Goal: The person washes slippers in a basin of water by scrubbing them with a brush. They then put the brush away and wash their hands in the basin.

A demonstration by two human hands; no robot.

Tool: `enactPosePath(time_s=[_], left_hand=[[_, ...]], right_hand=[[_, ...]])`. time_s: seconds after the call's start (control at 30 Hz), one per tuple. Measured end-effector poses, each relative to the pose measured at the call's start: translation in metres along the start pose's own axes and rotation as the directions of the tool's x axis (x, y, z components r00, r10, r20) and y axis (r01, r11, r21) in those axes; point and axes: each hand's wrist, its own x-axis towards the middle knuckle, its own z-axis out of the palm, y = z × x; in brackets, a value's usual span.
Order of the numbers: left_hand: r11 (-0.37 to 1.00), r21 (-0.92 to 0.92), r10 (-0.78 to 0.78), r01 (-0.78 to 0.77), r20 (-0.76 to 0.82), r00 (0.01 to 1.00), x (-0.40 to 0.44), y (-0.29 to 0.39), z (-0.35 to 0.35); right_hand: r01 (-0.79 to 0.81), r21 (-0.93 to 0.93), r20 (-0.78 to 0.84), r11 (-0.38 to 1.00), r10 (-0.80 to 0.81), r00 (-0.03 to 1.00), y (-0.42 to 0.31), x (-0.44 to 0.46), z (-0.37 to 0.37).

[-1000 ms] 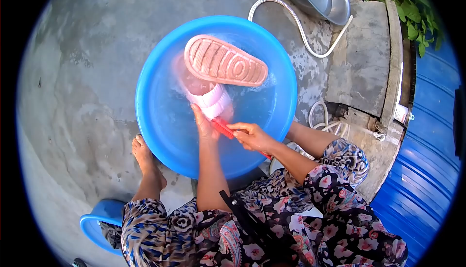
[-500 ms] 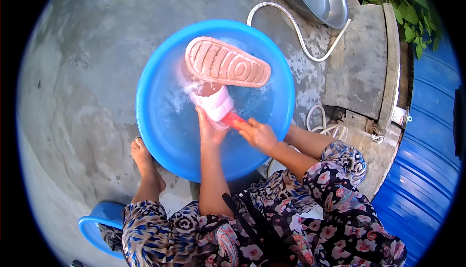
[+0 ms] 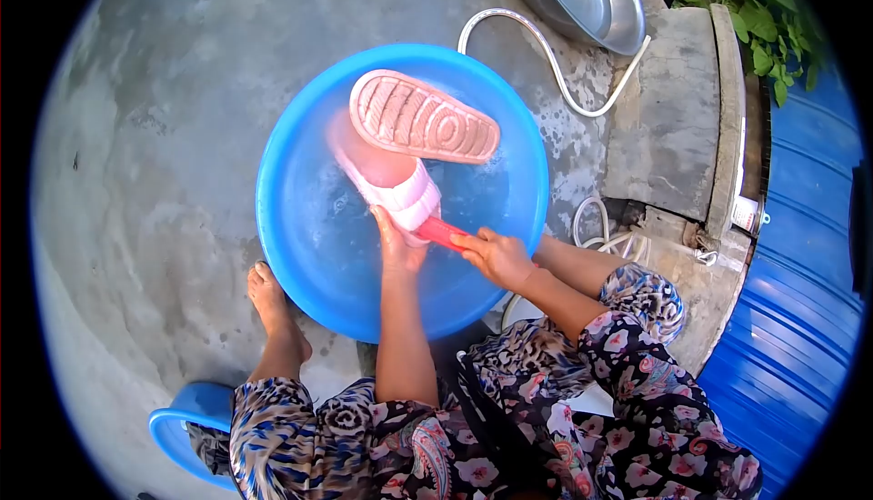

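Note:
My left hand is closed around the toe end of a pink slide sandal, which is tilted with its heel end in the water of a large blue basin. My right hand grips the red handle of a brush. The far end of the brush goes in under the sandal's strap, so its head is hidden. Another pink sandal lies sole up beyond the held one, in the basin.
A metal basin stands at the upper right beside a white hose on the concrete floor. More hose coils right of the blue basin. A smaller blue bucket with dark cloth sits at lower left, near my bare foot.
The red brush has drawn back a little to the right, showing more handle. Splashing near the sandal has died down, and its heel part now shows through the water.

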Motion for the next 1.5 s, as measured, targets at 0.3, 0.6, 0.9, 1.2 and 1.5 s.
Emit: enactPosePath(time_s=[0.3, 0.6, 0.9, 1.2, 1.5], left_hand=[[0.991, 0.08, 0.084, -0.108, 0.255, 0.963, -0.01, -0.004, -0.022], [0.984, 0.177, -0.063, 0.033, 0.167, 0.984, -0.017, 0.021, -0.02], [0.995, -0.099, -0.002, -0.006, -0.083, 0.997, -0.019, 0.004, 0.002], [0.97, -0.189, 0.142, -0.154, -0.074, 0.987, -0.032, 0.003, -0.007], [0.97, -0.224, 0.083, -0.093, -0.055, 0.995, -0.016, -0.001, -0.005]], right_hand=[[-0.647, 0.753, 0.36, 0.122, 0.746, 0.56, -0.042, 0.038, -0.017], [-0.291, 0.106, -0.143, 0.951, 0.304, 0.942, 0.022, 0.084, 0.002], [-0.148, -0.036, 0.049, 0.988, 0.149, 0.988, -0.03, 0.087, -0.028], [-0.11, -0.027, 0.05, 0.994, 0.112, 0.992, -0.08, -0.024, -0.046], [-0.291, -0.29, 0.081, 0.911, 0.327, 0.942, -0.071, 0.11, 0.035]])
